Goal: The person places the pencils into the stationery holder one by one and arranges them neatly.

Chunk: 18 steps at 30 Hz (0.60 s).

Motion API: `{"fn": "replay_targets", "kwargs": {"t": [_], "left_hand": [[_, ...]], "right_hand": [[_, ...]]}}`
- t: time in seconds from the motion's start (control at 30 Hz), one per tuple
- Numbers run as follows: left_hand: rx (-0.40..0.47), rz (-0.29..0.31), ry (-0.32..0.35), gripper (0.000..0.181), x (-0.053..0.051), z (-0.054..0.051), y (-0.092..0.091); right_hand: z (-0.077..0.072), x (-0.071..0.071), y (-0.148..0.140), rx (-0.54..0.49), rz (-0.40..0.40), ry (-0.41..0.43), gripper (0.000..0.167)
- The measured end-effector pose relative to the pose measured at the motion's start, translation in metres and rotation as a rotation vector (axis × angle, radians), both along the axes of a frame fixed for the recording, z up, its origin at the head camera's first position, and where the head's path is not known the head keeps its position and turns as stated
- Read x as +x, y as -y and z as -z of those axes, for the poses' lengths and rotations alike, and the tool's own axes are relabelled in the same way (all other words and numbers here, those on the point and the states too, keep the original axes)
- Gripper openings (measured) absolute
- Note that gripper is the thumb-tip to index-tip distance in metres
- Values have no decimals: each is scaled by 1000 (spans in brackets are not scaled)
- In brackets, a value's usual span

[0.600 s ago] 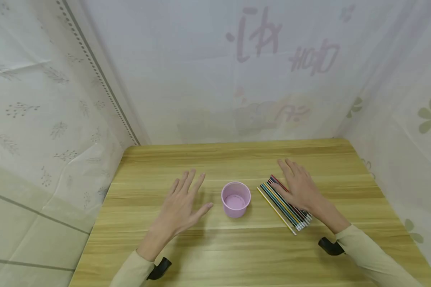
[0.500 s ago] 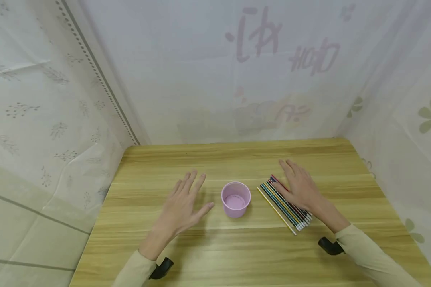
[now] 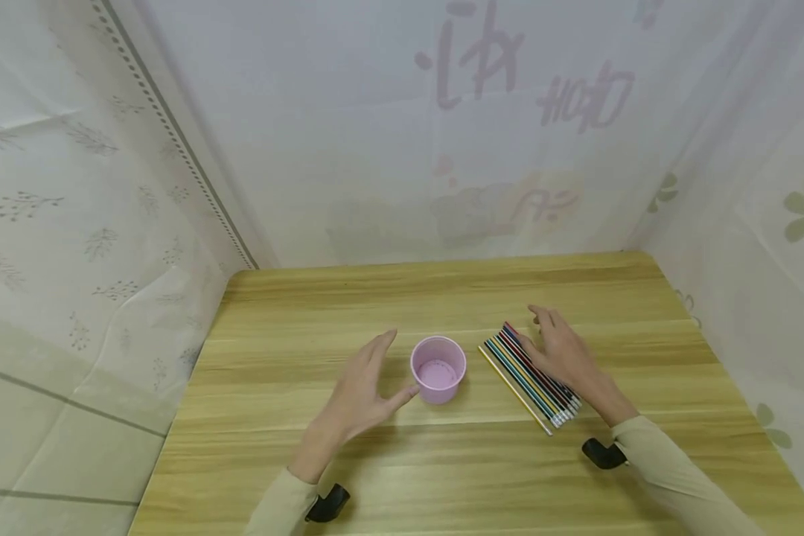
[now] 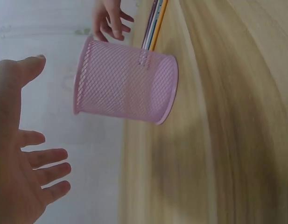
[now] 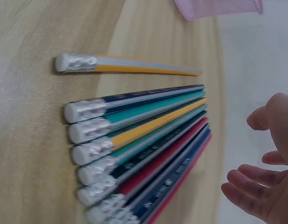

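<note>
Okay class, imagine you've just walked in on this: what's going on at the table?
Someone is at a wood-grain table with both hands empty. Their left hand is beside an upright pink mesh pencil cup, thumb spread from the fingers. Their right hand hovers over a row of eraser-tipped pencils lying on the table. One yellow pencil lies apart from that row, on the side nearer the cup. No pencil stands in the cup.
</note>
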State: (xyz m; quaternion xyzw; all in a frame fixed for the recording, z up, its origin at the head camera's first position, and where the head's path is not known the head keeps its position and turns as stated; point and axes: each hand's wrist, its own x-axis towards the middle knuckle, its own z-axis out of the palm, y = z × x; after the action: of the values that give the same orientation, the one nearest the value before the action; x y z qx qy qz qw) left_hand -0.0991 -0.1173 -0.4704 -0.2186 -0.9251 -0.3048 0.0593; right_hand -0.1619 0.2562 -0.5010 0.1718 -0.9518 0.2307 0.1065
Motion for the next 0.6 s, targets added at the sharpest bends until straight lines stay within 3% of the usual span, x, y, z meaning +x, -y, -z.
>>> {"fn": "replay_targets", "kwargs": {"t": [0.23,0.43,0.6], "left_hand": [[62,26,73,102,1,10,-15],[136,19,83,107,0,21,-28],[194,17,129,109,-1,26,-37]], "right_hand": [[19,-6,-3,-6,19,10,53],[30,-11,-6,-1,10,-17,45],[36,-14,-9,-6,13,-22,37]]}}
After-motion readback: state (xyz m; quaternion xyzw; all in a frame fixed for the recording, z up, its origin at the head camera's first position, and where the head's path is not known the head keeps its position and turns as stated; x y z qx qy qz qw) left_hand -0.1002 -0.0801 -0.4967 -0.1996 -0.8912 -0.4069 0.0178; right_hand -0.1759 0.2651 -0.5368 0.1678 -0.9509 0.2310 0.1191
